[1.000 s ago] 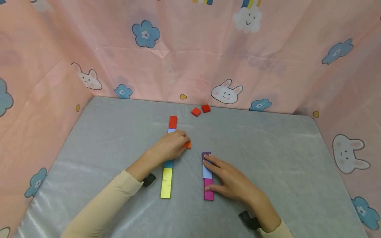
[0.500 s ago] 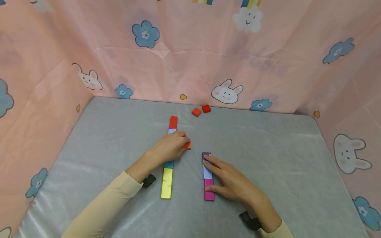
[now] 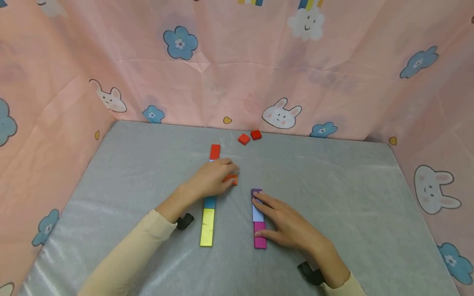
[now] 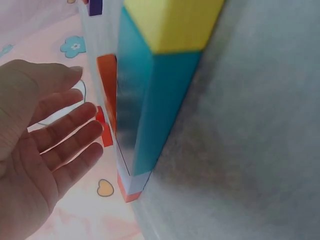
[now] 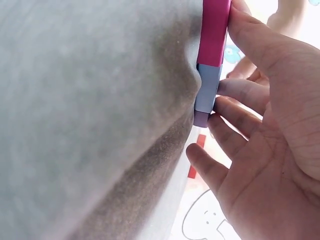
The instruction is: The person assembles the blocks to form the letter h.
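On the left a row of flat coloured blocks holds a red block (image 3: 215,151), a light blue block (image 4: 135,183), a teal block (image 4: 162,105) and a yellow block (image 3: 207,228). An orange block (image 4: 107,82) lies against the teal one's right side. My left hand (image 3: 211,179) hovers over this row, its fingers spread around the orange block and apart from it in the left wrist view. My right hand (image 3: 290,224) rests on a shorter row: fingertips at the purple block (image 5: 201,119) and light blue block (image 3: 258,216), thumb on the magenta block (image 3: 260,242).
Two small red blocks (image 3: 244,139) lie at the back of the grey cloth-covered table (image 3: 326,172). A pink printed curtain (image 3: 237,82) surrounds the table at the back and sides. Each wrist wears a black camera mount (image 3: 311,274).
My left hand has loosened from the orange block, its fingers spreading and lifting slightly away. The orange block stays in place. My right hand has not moved.
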Demonstrator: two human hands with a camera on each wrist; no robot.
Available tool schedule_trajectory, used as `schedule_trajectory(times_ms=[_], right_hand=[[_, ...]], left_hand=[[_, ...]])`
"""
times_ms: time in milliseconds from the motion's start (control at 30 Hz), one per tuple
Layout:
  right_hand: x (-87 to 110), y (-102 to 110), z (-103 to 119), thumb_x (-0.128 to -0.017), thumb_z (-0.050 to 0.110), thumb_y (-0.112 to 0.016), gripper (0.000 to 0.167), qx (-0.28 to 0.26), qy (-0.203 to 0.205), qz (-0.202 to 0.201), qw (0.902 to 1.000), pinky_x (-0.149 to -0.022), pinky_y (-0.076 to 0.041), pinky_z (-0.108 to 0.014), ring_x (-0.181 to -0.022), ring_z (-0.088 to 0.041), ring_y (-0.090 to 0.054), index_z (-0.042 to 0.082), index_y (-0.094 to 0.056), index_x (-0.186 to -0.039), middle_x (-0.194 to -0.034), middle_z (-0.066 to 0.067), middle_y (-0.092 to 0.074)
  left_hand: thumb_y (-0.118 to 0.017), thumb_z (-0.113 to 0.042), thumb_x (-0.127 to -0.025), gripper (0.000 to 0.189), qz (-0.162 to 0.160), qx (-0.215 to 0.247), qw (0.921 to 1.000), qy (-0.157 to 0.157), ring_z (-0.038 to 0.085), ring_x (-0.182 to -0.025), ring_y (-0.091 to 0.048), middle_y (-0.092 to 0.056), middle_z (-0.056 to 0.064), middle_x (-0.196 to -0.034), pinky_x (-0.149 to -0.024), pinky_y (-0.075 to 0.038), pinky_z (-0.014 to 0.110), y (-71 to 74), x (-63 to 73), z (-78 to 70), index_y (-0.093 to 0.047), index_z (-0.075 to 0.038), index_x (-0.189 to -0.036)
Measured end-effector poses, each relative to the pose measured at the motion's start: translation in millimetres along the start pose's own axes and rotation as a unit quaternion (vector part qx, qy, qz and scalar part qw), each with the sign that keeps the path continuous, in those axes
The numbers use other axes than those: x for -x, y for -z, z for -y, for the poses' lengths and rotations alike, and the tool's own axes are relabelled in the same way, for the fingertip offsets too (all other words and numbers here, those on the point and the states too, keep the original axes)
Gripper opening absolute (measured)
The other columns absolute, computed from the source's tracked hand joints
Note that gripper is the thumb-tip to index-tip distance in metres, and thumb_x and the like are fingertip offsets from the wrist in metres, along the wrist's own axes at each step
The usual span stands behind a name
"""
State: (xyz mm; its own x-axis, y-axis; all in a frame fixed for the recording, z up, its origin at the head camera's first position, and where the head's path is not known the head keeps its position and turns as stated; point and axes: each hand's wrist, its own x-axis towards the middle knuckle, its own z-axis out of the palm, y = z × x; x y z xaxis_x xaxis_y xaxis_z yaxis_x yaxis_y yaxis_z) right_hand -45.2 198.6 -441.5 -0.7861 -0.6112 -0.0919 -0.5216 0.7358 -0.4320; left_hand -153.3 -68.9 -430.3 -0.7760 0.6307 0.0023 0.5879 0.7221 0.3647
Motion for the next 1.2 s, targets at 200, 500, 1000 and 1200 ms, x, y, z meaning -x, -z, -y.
schedule_trajectory(times_ms=[200,500,1000,1200], right_hand=[[0.4,2,-2,-0.092,0.047,-0.081,0.086,0.001,-0.001,0.002,1.0000,-0.120,-0.046,-0.057,-0.154,-0.035,-0.046,0.011,-0.045,-0.161,-0.172,-0.010,-0.039],[0.9,0,-2,-0.091,0.047,-0.081,0.086,-0.008,0.004,0.005,0.9999,-0.121,-0.046,-0.056,-0.155,-0.034,-0.045,0.011,-0.046,-0.161,-0.172,-0.009,-0.038],[0.5,2,0,-0.092,0.050,-0.080,0.086,-0.003,-0.005,0.010,0.9999,-0.121,-0.046,-0.056,-0.155,-0.034,-0.046,0.012,-0.046,-0.161,-0.172,-0.009,-0.038],[0.4,2,2,-0.092,0.049,-0.080,0.086,0.002,-0.008,0.010,0.9999,-0.120,-0.046,-0.056,-0.154,-0.034,-0.046,0.011,-0.046,-0.161,-0.171,-0.010,-0.039]], left_hand=[[-0.070,-0.021,-0.102,0.041,-0.014,0.018,0.9997,0.002,0.025,-0.119,-0.069,-0.070,0.011,-0.134,-0.102,-0.062,0.041,6.6,-10.4,2.6,-0.068,-0.008,-0.141],[-0.070,-0.023,-0.102,0.044,-0.025,0.027,0.9992,0.015,0.026,-0.124,-0.066,-0.066,0.010,-0.141,-0.107,-0.060,0.043,5.1,-30.9,7.8,-0.065,-0.010,-0.144],[-0.067,-0.013,-0.102,0.043,-0.026,0.019,0.9989,0.034,0.031,-0.127,-0.063,-0.064,0.012,-0.145,-0.110,-0.057,0.045,11.3,-71.0,17.0,-0.064,-0.009,-0.145],[-0.065,-0.012,-0.104,0.044,-0.017,0.017,0.9993,0.028,0.030,-0.129,-0.063,-0.063,0.011,-0.146,-0.113,-0.055,0.045,8.8,-79.6,21.5,-0.062,-0.008,-0.147]])
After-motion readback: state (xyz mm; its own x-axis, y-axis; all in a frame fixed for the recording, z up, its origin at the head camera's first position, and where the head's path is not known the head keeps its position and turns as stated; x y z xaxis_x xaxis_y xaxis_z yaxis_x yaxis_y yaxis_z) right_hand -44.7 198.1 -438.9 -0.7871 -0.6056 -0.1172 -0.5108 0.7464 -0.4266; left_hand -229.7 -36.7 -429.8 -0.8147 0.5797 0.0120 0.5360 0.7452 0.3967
